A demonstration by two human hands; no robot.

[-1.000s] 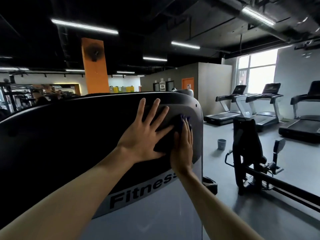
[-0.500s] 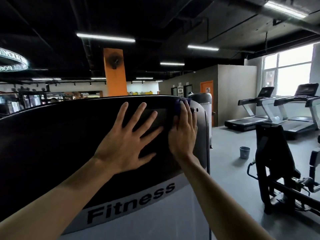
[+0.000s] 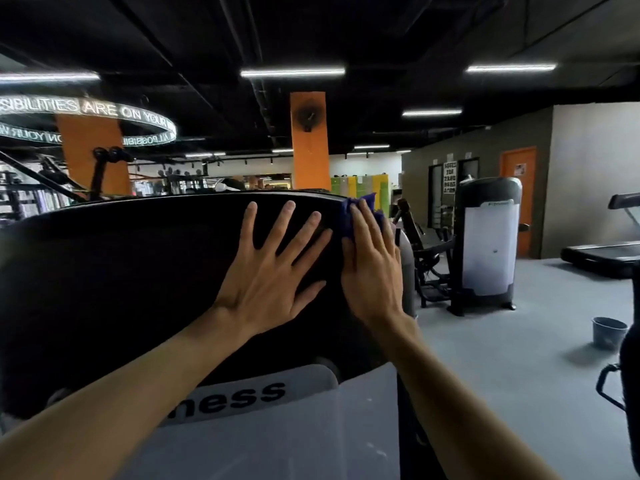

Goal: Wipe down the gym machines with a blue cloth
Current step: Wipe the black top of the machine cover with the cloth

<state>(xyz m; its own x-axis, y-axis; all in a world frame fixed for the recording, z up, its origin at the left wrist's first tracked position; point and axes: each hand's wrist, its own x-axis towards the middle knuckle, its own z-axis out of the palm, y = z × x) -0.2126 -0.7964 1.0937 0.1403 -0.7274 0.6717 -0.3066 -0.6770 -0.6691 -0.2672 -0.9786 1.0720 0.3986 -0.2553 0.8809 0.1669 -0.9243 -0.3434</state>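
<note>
Now right hand [image 3: 372,271] presses cloth [image 3: 360,206] flat-fingered at shroud [image 3: 138,271] top edge; left hand [image 3: 273,275] spread beside, bracing. Best: even pressure, overlapping strokes.

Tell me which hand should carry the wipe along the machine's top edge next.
Right hand: it presses the crumpled blue cloth flat against the black curved machine shroud at its top corner. Left hand lies bare, fingers spread.

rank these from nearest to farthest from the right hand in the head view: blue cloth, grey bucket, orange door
1. blue cloth: under the right hand, at the machine's top corner.
2. grey bucket: on the floor, lower right.
3. orange door: far wall, right.
</note>
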